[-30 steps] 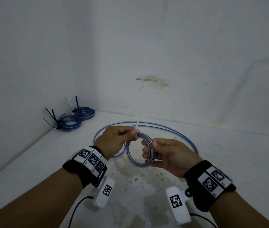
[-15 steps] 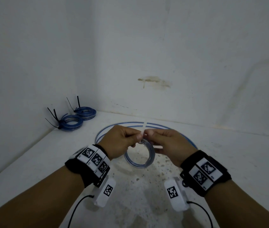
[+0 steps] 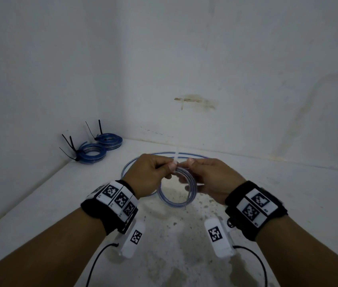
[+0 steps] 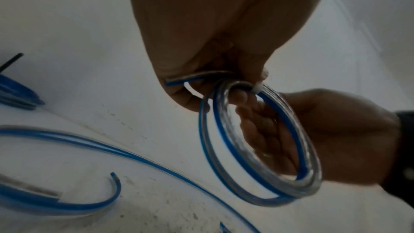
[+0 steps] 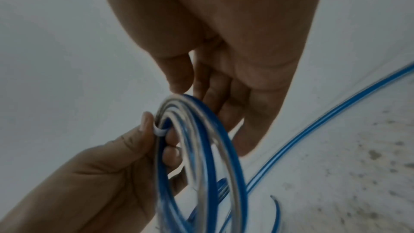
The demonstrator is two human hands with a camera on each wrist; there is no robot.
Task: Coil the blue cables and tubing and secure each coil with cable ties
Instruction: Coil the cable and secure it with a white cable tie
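Observation:
A small coil of clear, blue-striped tubing (image 3: pixel 176 202) hangs upright between my hands above the table. My left hand (image 3: pixel 169 166) pinches the top of the coil (image 4: pixel 257 139), thumb pressed on a white cable tie (image 4: pixel 257 89) wrapped around it. The right hand (image 3: pixel 190 163) pinches the same tie (image 3: pixel 176 157) just right of the left fingertips, and the tie's tail points up. In the right wrist view the tie (image 5: pixel 160 131) loops the coil (image 5: pixel 201 148) under the left thumb, with the right fingers behind the coil.
Two tied blue coils (image 3: pixel 92 154) (image 3: pixel 110 139) with black tie tails lie in the back left corner. A long loose loop of blue tubing (image 3: pixel 164 154) lies on the white table (image 3: pixel 288 204) behind my hands, its cut end (image 4: pixel 115 183) nearby. Walls close off the back and left.
My right hand left the coil's right side and moved up to the tie beside the left fingertips. The left hand has kept hold of the coil's top.

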